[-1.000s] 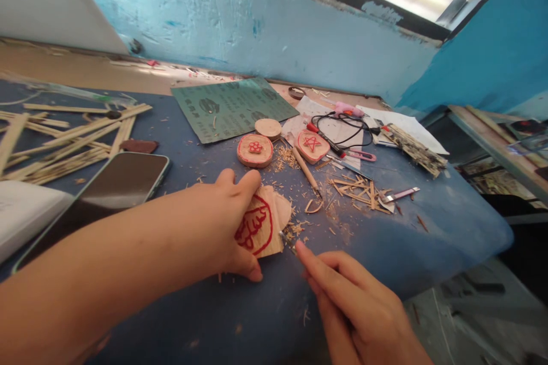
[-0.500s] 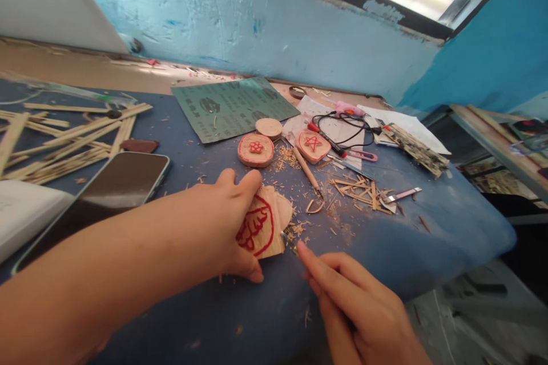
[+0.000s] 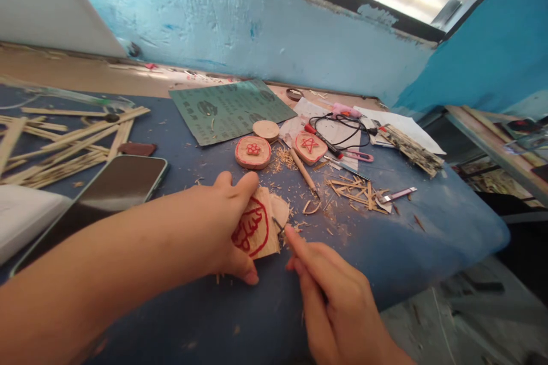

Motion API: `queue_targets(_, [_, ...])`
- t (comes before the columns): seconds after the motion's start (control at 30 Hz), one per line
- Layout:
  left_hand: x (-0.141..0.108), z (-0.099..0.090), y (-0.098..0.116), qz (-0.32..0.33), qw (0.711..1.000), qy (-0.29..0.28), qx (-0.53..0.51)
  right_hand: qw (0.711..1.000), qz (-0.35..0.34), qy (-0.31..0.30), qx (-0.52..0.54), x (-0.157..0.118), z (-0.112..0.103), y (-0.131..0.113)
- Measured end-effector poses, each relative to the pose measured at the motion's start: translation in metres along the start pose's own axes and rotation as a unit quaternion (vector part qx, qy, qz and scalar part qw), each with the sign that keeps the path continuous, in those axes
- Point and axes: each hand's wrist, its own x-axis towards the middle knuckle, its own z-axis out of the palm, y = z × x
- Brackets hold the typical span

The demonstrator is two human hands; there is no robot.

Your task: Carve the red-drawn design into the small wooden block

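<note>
My left hand (image 3: pixel 233 222) is closed over the left side of a flat wooden block (image 3: pixel 266 239) and presses it to the table. A red circle with a red figure inside is drawn on the block, partly hidden by the hand. In my right hand (image 3: pixel 334 291) is a slim carving tool (image 3: pixel 279 224) with a dark metal tip, its handle mostly hidden by the fingers. The tip is at the block's right edge. A pale round wood piece (image 3: pixel 279 209) shows beside that edge, among shavings.
Behind lie wood slices with a red flower (image 3: pixel 253 151) and a red star (image 3: pixel 309 147), a wooden-handled tool (image 3: pixel 303 173) and green sandpaper (image 3: pixel 231 111). A phone (image 3: pixel 107 194) and wood strips (image 3: pixel 64 148) lie left. A cable (image 3: pixel 342 130), bark (image 3: pixel 411 150) and a cutter (image 3: pixel 399 195) lie right.
My right hand has moved left and slightly up, bringing the tool's tip onto the block's right edge. My left hand keeps its hold on the block. The view has shifted slightly.
</note>
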Motion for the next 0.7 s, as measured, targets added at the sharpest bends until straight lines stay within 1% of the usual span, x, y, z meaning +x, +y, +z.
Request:
queue_targets(0.1, [-0.001, -0.001, 0.002, 0.001, 1.0, -0.002, 0.001, 0.999, 0.033, 0.02, -0.023, 0.009, 0.002, 0.0])
queue_targets(0.17, [-0.003, -0.003, 0.002, -0.001, 1.0, -0.003, -0.002, 0.998, 0.043, 0.019, -0.031, 0.013, -0.002, -0.001])
queue_targets(0.3, [-0.005, -0.007, 0.002, 0.001, 1.0, -0.008, -0.006, 0.998, 0.044, -0.018, -0.044, 0.01, -0.02, -0.002])
queue_targets(0.37, [-0.005, -0.007, 0.001, 0.001, 1.0, -0.006, -0.006, 0.998, 0.033, -0.036, -0.046, 0.005, -0.025, -0.001])
queue_targets(0.43, [-0.004, -0.004, 0.0, 0.006, 1.0, -0.001, -0.008, 0.997, 0.023, -0.066, -0.038, 0.003, -0.025, 0.002])
queue_targets(0.5, [-0.002, 0.001, -0.005, 0.018, 1.0, 0.006, -0.02, 0.995, 0.035, -0.088, -0.036, 0.005, -0.022, 0.007])
queue_targets(0.6, [0.001, 0.011, -0.015, 0.046, 0.998, 0.029, -0.04, 0.992, 0.077, -0.086, -0.046, 0.022, -0.022, 0.014])
queue_targets(0.63, [0.003, 0.013, -0.019, 0.053, 0.997, 0.045, -0.043, 0.992, 0.081, -0.085, -0.045, 0.031, -0.025, 0.015])
queue_targets(0.7, [0.006, 0.015, -0.026, 0.088, 0.993, 0.06, -0.049, 0.993, 0.068, -0.086, -0.033, 0.053, -0.033, 0.017])
